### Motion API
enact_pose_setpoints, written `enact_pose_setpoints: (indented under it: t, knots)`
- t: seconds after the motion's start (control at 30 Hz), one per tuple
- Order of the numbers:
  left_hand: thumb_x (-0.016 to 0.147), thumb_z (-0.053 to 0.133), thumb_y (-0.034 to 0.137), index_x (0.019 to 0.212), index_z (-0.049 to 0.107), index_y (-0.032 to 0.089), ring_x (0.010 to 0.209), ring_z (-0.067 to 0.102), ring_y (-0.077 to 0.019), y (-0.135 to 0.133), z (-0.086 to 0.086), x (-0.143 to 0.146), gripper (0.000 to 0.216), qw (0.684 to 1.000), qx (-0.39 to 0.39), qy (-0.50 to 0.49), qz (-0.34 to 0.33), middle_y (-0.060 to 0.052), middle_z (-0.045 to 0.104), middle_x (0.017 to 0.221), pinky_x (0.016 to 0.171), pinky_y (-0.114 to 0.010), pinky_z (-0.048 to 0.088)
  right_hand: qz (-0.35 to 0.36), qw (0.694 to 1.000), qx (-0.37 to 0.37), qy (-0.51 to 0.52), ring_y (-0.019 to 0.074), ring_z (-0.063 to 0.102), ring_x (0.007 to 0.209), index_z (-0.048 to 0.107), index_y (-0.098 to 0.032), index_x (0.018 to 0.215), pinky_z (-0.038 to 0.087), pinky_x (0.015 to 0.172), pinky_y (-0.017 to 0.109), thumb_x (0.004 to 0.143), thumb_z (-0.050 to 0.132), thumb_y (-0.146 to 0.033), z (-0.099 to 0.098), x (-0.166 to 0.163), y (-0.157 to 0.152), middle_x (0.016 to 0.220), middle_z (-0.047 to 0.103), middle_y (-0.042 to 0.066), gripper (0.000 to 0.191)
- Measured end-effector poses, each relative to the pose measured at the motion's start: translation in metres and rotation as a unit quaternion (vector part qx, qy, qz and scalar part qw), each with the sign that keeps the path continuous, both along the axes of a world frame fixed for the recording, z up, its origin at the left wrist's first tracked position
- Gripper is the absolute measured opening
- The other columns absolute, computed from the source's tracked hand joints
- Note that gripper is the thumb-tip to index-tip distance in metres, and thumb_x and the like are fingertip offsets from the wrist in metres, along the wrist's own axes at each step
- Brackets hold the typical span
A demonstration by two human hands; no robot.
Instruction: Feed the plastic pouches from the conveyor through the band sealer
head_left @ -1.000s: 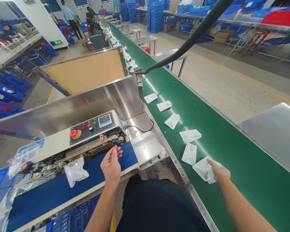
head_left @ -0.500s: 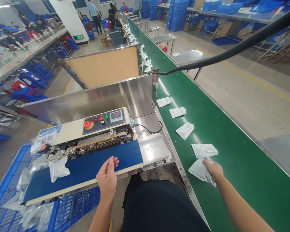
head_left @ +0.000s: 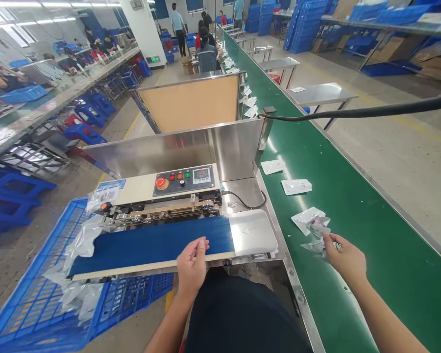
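Observation:
My left hand [head_left: 193,262], its fingers curled in with the thumb against them and nothing visible inside, hovers by the front edge of the blue belt [head_left: 150,245] of a band sealer [head_left: 132,196]. Over the green conveyor [head_left: 353,211], my right hand [head_left: 346,260] pinches a crumpled clear plastic bag [head_left: 318,226]; its contents are hard to make out. Just behind that bag lies a white packet [head_left: 304,216], partly covered by it. Two more flat packets, a nearer one [head_left: 297,187] and a farther one [head_left: 274,166], rest up the conveyor.
A blue basket [head_left: 29,282] with clear bags [head_left: 84,299] stands under the sealer's left end. A metal plate [head_left: 252,233] adjoins the belt's right end. A black cable [head_left: 371,112] crosses above the conveyor. Several people sit or stand along the lines farther back.
My right hand has lifted the clear bag off the conveyor. A bag on the blue belt has travelled left to its far end. The view has turned left.

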State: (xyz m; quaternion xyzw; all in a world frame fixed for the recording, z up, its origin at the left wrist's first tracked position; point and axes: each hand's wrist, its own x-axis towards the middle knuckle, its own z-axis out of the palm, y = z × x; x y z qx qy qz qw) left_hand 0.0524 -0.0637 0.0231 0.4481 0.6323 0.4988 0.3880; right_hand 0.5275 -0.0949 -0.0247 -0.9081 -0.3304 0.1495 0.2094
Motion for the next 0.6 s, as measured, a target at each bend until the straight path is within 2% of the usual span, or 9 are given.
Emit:
enact_pose_setpoints:
  t: [0.07, 0.13, 0.23, 0.3, 0.37, 0.4, 0.47, 0.53, 0.6]
  knots:
    - [0.095, 0.075, 0.056, 0.103, 0.087, 0.019, 0.090, 0.081, -0.0301, 0.009, 0.006, 0.018, 0.040, 0.997, 0.017, 0.004, -0.070, -0.015, 0.085, 0.103, 0.089, -0.044, 0.066, 0.058, 0.998, 0.030, -0.018, 0.0375, 0.073, 0.089, 0.086, -0.023, 0.106, 0.053, 0.080, 0.044, 0.087, 0.060, -0.061, 0.031, -0.034, 0.005, 0.092, 0.082, 0.017, 0.049]
    - [0.094, 0.077, 0.052, 0.112, 0.087, 0.021, 0.102, 0.079, -0.0319, 0.019, 0.014, 0.039, 0.037, 0.990, 0.044, 0.004, -0.137, -0.016, 0.084, 0.115, 0.099, -0.045, 0.064, 0.139, 0.986, 0.094, -0.011, 0.0356, 0.074, 0.096, 0.086, -0.027, 0.103, 0.055, 0.086, 0.042, 0.087, 0.060, -0.063, 0.065, -0.074, 0.008, 0.102, 0.084, 0.014, 0.047]
    - [0.094, 0.077, 0.048, 0.127, 0.084, 0.022, 0.124, 0.074, -0.0347, 0.035, 0.024, 0.069, 0.043, 0.969, 0.081, -0.014, -0.234, -0.016, 0.080, 0.133, 0.116, -0.048, 0.055, 0.265, 0.952, 0.136, 0.066, 0.0315, 0.074, 0.091, 0.086, -0.030, 0.093, 0.057, 0.086, 0.038, 0.089, 0.061, -0.066, 0.104, -0.133, 0.017, 0.098, 0.084, 0.010, 0.044]
    - [0.099, 0.070, 0.049, 0.116, 0.087, 0.021, 0.119, 0.075, -0.0332, 0.043, 0.024, 0.081, 0.038, 0.957, 0.078, -0.041, -0.276, -0.014, 0.083, 0.122, 0.114, -0.045, 0.054, 0.321, 0.929, 0.129, 0.134, 0.0291, 0.074, 0.084, 0.085, -0.028, 0.088, 0.057, 0.082, 0.036, 0.089, 0.063, -0.068, 0.118, -0.163, 0.028, 0.091, 0.082, 0.008, 0.045]
    - [0.102, 0.062, 0.054, 0.091, 0.087, 0.018, 0.093, 0.075, -0.0283, 0.051, 0.016, 0.084, 0.045, 0.961, 0.035, -0.077, -0.263, -0.011, 0.081, 0.092, 0.093, -0.037, 0.059, 0.329, 0.919, 0.109, 0.188, 0.0271, 0.071, 0.079, 0.083, -0.025, 0.083, 0.056, 0.077, 0.034, 0.088, 0.066, -0.070, 0.119, -0.182, 0.042, 0.084, 0.080, 0.007, 0.048]
    - [0.101, 0.062, 0.058, 0.079, 0.083, 0.017, 0.079, 0.070, -0.0246, 0.054, 0.009, 0.083, 0.051, 0.967, 0.004, -0.095, -0.237, -0.008, 0.075, 0.077, 0.080, -0.033, 0.057, 0.314, 0.921, 0.093, 0.212, 0.0258, 0.069, 0.075, 0.081, -0.024, 0.079, 0.055, 0.073, 0.033, 0.086, 0.068, -0.070, 0.115, -0.188, 0.050, 0.079, 0.077, 0.006, 0.049]
    - [0.093, 0.068, 0.066, 0.062, 0.070, 0.018, 0.060, 0.051, -0.0170, 0.062, -0.006, 0.078, 0.057, 0.976, -0.063, -0.127, -0.164, -0.001, 0.055, 0.057, 0.060, -0.028, 0.044, 0.255, 0.929, 0.051, 0.264, 0.0229, 0.063, 0.065, 0.078, -0.021, 0.074, 0.051, 0.063, 0.032, 0.081, 0.073, -0.070, 0.103, -0.195, 0.068, 0.067, 0.071, 0.005, 0.050]
    - [0.083, 0.076, 0.068, 0.053, 0.058, 0.020, 0.055, 0.034, -0.0122, 0.070, -0.021, 0.071, 0.060, 0.975, -0.121, -0.153, -0.103, 0.004, 0.037, 0.051, 0.053, -0.027, 0.031, 0.188, 0.925, -0.005, 0.331, 0.0217, 0.061, 0.062, 0.078, -0.019, 0.075, 0.048, 0.057, 0.031, 0.074, 0.079, -0.064, 0.087, -0.202, 0.089, 0.065, 0.069, 0.004, 0.045]
    - [0.078, 0.080, 0.066, 0.050, 0.051, 0.022, 0.055, 0.025, -0.0105, 0.078, -0.032, 0.063, 0.060, 0.971, -0.160, -0.168, -0.059, 0.006, 0.027, 0.051, 0.053, -0.027, 0.023, 0.146, 0.912, -0.047, 0.379, 0.0218, 0.064, 0.065, 0.080, -0.018, 0.079, 0.050, 0.058, 0.030, 0.068, 0.083, -0.055, 0.073, -0.211, 0.109, 0.070, 0.074, 0.006, 0.038]
